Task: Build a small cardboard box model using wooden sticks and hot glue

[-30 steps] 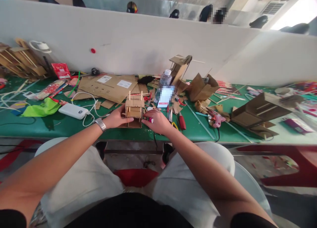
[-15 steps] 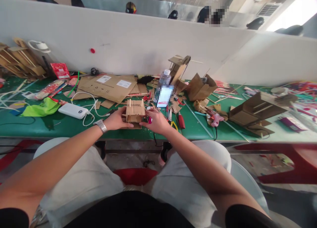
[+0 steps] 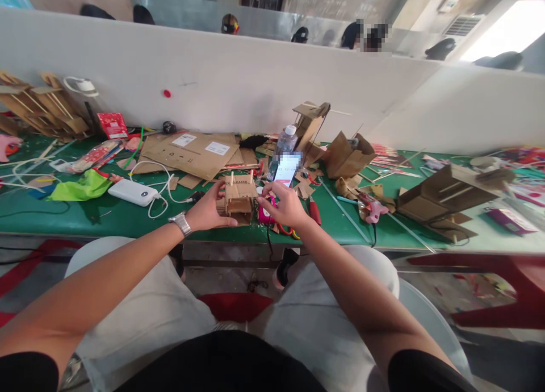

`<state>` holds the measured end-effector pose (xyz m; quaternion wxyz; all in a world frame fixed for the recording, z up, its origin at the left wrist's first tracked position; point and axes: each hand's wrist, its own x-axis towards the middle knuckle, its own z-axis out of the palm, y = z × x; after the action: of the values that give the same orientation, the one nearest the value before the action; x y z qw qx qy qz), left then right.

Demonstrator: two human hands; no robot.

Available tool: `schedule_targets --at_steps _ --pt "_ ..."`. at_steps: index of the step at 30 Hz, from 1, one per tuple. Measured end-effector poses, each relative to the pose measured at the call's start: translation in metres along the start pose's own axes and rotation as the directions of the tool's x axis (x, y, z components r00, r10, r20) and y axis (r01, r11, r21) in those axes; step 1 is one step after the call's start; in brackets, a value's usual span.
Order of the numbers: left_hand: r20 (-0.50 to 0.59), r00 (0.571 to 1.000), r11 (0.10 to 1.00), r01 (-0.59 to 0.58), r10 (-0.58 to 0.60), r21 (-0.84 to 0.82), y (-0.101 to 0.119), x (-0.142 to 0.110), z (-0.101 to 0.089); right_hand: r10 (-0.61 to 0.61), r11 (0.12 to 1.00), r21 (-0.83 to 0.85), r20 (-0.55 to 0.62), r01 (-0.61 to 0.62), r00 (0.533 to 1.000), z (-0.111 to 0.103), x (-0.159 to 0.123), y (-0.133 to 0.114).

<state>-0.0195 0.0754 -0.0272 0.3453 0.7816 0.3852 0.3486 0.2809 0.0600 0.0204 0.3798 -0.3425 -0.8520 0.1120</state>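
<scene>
A small cardboard box (image 3: 239,188), with printed letters on top and thin wooden sticks on it, stands near the table's front edge. My left hand (image 3: 209,210) grips it from the left side, the thumb along its lower front. My right hand (image 3: 286,205) hovers just right of the box with its fingers apart and nothing in them. Below its fingers lies a bright pink object (image 3: 264,213), partly covered, whose kind I cannot make out. A lit phone (image 3: 288,167) leans behind my right hand, against a clear plastic bottle (image 3: 286,139).
Flat cardboard (image 3: 191,156) lies behind the box. To the left are a white power bank (image 3: 133,192) with cables and a green cloth (image 3: 79,186). On the right sit a red-handled tool (image 3: 314,213), a pink glue gun (image 3: 373,209) and a larger cardboard model (image 3: 443,196).
My right hand has come off the box and moved slightly right, its fingers spreading. The pink object shows more now. My left hand keeps its hold; the view has shifted slightly.
</scene>
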Motion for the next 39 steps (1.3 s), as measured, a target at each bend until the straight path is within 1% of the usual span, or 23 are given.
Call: schedule_targets --at_steps 2,4,6,8,10,14,21,26,29,35,39 --pt "-0.077 0.993 0.995 -0.096 0.094 -0.019 0.002 0.002 0.0 -0.02 1.0 0.007 -0.035 0.021 0.999 -0.001 0.002 -0.005" --pt "-0.15 0.967 0.978 -0.209 0.205 -0.007 0.005 0.005 -0.001 -0.05 0.999 0.018 -0.048 0.051 0.998 0.001 0.003 -0.01" --pt "-0.162 0.948 0.962 -0.272 0.274 0.034 0.011 0.007 -0.002 -0.076 0.997 0.023 -0.039 0.077 0.996 0.003 0.005 -0.015" --pt "-0.139 0.945 0.955 -0.287 0.295 0.076 0.015 0.008 -0.003 -0.097 0.995 0.021 -0.004 0.097 0.995 0.003 0.006 -0.017" --pt "-0.124 0.945 0.952 -0.291 0.302 0.099 0.019 0.01 -0.005 -0.101 0.995 0.009 0.023 0.1 0.995 0.001 0.006 -0.018" --pt "-0.135 0.941 0.945 -0.29 0.311 0.154 0.021 0.012 -0.009 -0.106 0.994 -0.02 0.043 0.107 0.993 -0.002 0.007 -0.016" --pt "-0.129 0.945 0.945 -0.278 0.302 0.175 0.026 0.014 -0.011 -0.131 0.991 -0.009 0.041 0.131 0.991 0.001 0.01 -0.012" --pt "-0.107 0.958 0.959 -0.252 0.267 0.131 0.02 0.011 -0.01 -0.134 0.99 -0.033 0.043 0.136 0.99 0.003 0.01 -0.011" --pt "-0.083 0.964 0.966 -0.245 0.252 0.082 0.014 0.01 -0.008 -0.122 0.991 -0.055 0.069 0.126 0.99 0.005 0.011 -0.013" --pt "-0.064 0.963 0.965 -0.261 0.261 0.014 0.007 0.008 -0.007 -0.094 0.988 -0.11 0.124 0.108 0.988 0.004 0.014 -0.018" --pt "-0.07 0.963 0.966 -0.259 0.259 0.021 0.006 0.009 -0.008 -0.099 0.986 -0.122 0.117 0.113 0.988 0.006 0.013 -0.019"
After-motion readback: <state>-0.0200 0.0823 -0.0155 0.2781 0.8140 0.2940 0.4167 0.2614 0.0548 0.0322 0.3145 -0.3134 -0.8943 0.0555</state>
